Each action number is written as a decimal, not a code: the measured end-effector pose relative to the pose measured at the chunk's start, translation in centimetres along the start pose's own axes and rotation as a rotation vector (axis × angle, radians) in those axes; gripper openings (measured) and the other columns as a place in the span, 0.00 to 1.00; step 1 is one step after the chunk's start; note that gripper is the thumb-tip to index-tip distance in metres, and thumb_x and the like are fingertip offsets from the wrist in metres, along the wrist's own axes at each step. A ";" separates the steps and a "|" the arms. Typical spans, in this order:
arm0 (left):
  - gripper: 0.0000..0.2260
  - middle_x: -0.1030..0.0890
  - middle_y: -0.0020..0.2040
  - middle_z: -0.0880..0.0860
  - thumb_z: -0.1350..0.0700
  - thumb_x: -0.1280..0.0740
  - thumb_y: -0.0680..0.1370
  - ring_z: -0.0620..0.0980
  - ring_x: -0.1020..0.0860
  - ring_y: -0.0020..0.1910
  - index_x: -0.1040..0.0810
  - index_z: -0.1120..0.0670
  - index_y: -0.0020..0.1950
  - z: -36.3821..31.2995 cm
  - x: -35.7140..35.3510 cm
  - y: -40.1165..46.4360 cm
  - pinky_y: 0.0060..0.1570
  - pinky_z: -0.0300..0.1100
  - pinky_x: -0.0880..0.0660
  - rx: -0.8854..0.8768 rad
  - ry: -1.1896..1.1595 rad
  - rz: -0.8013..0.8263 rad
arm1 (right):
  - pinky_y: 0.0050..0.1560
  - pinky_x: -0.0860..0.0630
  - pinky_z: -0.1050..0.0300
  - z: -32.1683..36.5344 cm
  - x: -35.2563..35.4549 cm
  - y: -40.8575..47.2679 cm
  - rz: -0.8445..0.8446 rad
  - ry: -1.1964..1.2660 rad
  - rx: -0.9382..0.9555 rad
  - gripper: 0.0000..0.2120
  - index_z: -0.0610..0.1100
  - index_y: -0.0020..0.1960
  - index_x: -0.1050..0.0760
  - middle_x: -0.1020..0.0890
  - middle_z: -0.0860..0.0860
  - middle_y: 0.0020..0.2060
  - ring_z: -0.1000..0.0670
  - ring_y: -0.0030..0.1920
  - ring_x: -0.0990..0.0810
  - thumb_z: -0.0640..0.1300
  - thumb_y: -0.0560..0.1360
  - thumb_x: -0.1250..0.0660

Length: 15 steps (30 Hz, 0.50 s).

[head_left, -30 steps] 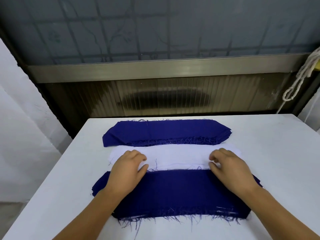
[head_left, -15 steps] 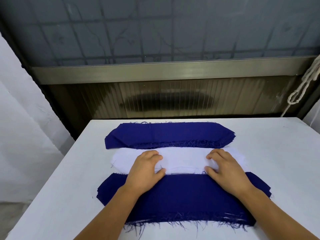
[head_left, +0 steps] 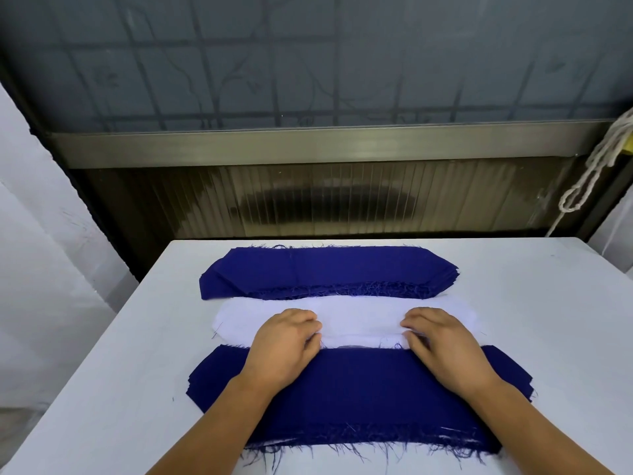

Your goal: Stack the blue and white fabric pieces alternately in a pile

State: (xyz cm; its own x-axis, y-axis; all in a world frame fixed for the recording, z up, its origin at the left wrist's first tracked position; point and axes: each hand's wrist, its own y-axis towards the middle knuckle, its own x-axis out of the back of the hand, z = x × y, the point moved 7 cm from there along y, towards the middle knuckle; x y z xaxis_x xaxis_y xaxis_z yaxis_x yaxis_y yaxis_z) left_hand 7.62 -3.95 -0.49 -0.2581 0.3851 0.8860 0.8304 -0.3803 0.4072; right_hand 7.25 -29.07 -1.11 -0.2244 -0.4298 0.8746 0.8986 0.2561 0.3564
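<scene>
Three fabric groups lie in rows on the white table (head_left: 548, 320). At the back is a stack of blue fabric pieces (head_left: 329, 272). The white fabric pieces (head_left: 363, 317) lie in the middle. Nearest me is the pile (head_left: 359, 395), with a blue piece on top and frayed threads along its front edge. My left hand (head_left: 284, 347) and my right hand (head_left: 442, 347) rest across the pile's far edge. With curled fingers, both hands pinch the near edge of the top white piece, which is raised in a slight ridge between them.
A dark ribbed panel and a metal sill (head_left: 308, 145) stand right behind the table's far edge. A knotted white rope (head_left: 596, 166) hangs at the upper right. White cloth (head_left: 41, 269) drapes at the left, beside the table.
Both hands have slid forward from the near pile onto the white fabric, and their fingers have closed on its near edge. The view has shifted slightly.
</scene>
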 end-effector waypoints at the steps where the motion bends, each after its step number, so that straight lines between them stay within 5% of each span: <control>1: 0.07 0.18 0.48 0.44 0.52 0.35 0.77 0.45 0.22 0.47 0.18 0.51 0.45 -0.1 0.1 0.0 0.46 0.39 0.23 -0.009 0.013 -0.008 | 0.53 0.30 0.63 0.2 0.1 0.0 -0.021 -0.010 0.019 0.06 0.46 0.50 0.18 0.18 0.56 0.49 0.53 0.50 0.21 0.39 0.75 0.30; 10: 0.04 0.19 0.41 0.42 0.58 0.27 0.73 0.44 0.22 0.40 0.20 0.50 0.41 -0.4 0.5 -0.1 0.39 0.38 0.23 -0.011 0.010 -0.045 | 0.45 0.29 0.66 0.3 0.4 0.0 -0.043 -0.029 0.010 0.05 0.48 0.43 0.20 0.20 0.58 0.42 0.54 0.43 0.22 0.39 0.74 0.29; 15: 0.09 0.24 0.39 0.42 0.58 0.24 0.70 0.43 0.27 0.37 0.23 0.50 0.39 -0.4 1.0 -0.3 0.35 0.32 0.33 0.014 -0.015 -0.057 | 0.40 0.34 0.72 -0.5 0.2 0.0 -0.011 0.029 -0.074 0.07 0.51 0.41 0.25 0.24 0.62 0.40 0.59 0.42 0.26 0.42 0.73 0.29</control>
State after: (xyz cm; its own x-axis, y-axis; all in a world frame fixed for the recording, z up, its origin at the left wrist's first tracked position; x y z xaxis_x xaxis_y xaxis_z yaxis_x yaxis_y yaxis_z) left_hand 6.95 -3.81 0.39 -0.2983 0.4183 0.8579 0.8214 -0.3452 0.4540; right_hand 7.35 -29.57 -1.11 -0.2247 -0.4573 0.8605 0.9217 0.1869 0.3400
